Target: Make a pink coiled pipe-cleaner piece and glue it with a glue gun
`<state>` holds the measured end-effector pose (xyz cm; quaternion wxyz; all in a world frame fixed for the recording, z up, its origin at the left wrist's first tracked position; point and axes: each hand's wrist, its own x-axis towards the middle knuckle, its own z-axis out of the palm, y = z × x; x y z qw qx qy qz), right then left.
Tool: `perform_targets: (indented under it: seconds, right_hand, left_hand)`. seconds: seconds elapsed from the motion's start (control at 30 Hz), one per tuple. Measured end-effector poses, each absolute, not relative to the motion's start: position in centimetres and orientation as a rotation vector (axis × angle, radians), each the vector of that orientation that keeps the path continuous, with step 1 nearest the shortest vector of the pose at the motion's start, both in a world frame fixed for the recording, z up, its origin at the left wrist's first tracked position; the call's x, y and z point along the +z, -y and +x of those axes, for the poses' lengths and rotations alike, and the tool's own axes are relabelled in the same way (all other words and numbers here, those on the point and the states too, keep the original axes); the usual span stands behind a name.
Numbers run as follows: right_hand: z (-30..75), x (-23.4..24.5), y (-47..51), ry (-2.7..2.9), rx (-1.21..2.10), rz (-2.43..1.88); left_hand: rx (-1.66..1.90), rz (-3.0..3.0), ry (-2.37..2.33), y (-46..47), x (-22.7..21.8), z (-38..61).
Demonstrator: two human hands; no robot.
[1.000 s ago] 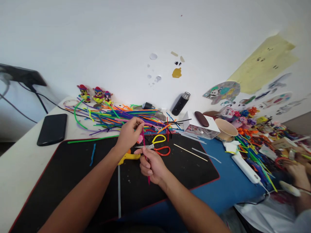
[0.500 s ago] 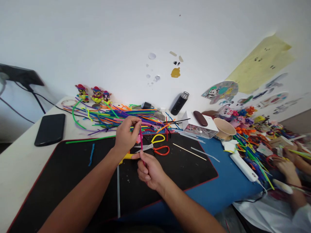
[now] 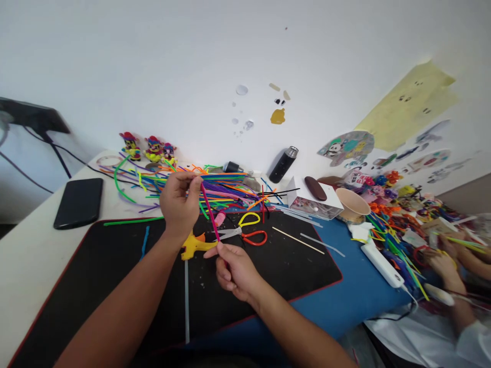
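"The left hand (image 3: 180, 202) had moved leftward, baring more magenta pipe cleaner (image 3: 210, 212) between it and the right hand (image 3: 238, 271)."

"How would it handle?"

"Light, bendable, probably grippy; best pinched near its ends. Both hands' fingers were clamped on it above the black mat (image 3: 299, 255), forearms (image 3: 126, 291) angled inward."
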<state>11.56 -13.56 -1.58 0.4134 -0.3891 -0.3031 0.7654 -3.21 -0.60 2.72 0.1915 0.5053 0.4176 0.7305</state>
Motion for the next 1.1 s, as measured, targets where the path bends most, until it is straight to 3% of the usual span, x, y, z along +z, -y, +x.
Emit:
perform_targets:
  seconds: [0.4,0.6,0.87,1.1]
  right_hand:
    - [11.8,-2.3,13.7,1.089,1.961,-1.123]
    - [14.0,-2.6,12.5,1.081,1.750,-1.247]
    - [14.8,0.0,9.1,1.133,1.497,-1.190]
    - [14.4,0.6,7.3,1.222,1.371,-1.157]
  left_hand:
    - [2.245,0.828,-1.093,-3.4,2.6,-7.5]
    - [1.945,0.790,-0.894,-3.9,2.0,-6.7]
    - [1.398,1.183,-0.810,0.3,2.7,-1.8]
    - [1.292,1.375,-0.866,1.2,2.0,-0.7]
